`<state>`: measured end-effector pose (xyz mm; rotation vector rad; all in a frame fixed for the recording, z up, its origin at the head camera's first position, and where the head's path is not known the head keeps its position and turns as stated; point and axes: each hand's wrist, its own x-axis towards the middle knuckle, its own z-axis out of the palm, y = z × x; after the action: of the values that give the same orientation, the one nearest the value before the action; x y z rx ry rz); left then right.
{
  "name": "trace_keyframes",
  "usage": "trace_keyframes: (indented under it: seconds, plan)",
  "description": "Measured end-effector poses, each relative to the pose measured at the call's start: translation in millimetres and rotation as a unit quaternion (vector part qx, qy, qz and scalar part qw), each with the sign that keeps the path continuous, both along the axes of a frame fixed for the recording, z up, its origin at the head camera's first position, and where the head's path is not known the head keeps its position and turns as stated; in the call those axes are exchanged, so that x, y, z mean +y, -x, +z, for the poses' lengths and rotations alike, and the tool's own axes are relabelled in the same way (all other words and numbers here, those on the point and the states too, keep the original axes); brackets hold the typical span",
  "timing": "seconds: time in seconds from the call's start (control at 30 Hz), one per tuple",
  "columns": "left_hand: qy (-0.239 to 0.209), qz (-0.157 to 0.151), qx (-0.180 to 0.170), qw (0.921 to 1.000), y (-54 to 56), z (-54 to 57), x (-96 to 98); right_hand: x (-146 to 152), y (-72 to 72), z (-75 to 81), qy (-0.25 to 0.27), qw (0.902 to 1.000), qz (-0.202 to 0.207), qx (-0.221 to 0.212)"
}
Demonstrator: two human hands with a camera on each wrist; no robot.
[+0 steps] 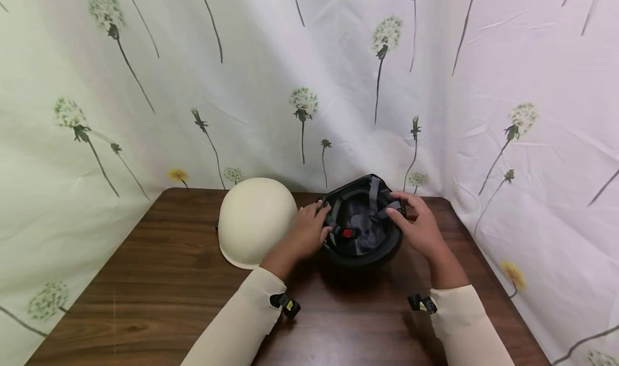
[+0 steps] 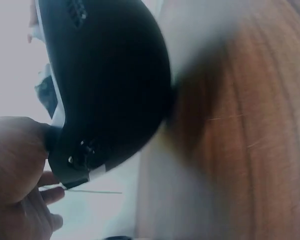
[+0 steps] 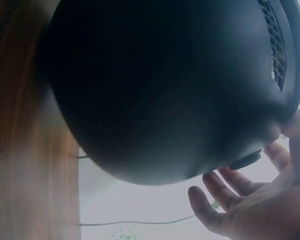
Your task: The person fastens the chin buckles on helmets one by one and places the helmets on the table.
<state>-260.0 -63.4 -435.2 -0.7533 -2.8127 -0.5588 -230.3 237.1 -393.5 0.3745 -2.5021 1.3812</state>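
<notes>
A black helmet (image 1: 362,258) lies upside down, its dark padded inside facing up, with grey straps (image 1: 374,194) and a red-and-black buckle (image 1: 347,232) inside. At its left rim my left hand (image 1: 306,229) grips the edge. My right hand (image 1: 419,226) holds the opposite rim, thumb inside near a strap and fingers outside. Both wrist views show the smooth outer shell (image 2: 110,85) close to the wood; whether it touches the table cannot be told. Next to the left hand, a cream helmet (image 1: 256,221) sits dome up.
The brown wooden table (image 1: 145,291) ends at the back against a white curtain (image 1: 261,119) printed with dandelions, which also hangs along both sides. Each sleeve carries a small black strap device (image 1: 286,305) at the wrist.
</notes>
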Motion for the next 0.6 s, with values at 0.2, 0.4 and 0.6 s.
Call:
trace_keyframes:
  seconds: [0.2,0.4,0.6]
  plan:
    - [-0.052,-0.016,-0.066,0.9963,0.5,-16.3,7.1,-9.2,-4.3,8.8,0.013,0.9991,0.028,0.030]
    - [-0.107,-0.013,-0.104,0.9888,3.5,-39.3,11.3,-26.4,-3.7,13.0,0.006,0.9975,0.036,0.061]
    - [-0.148,-0.024,-0.108,0.9829,7.4,-57.5,7.0,-46.6,-6.0,14.3,-0.058,0.9933,0.013,0.099]
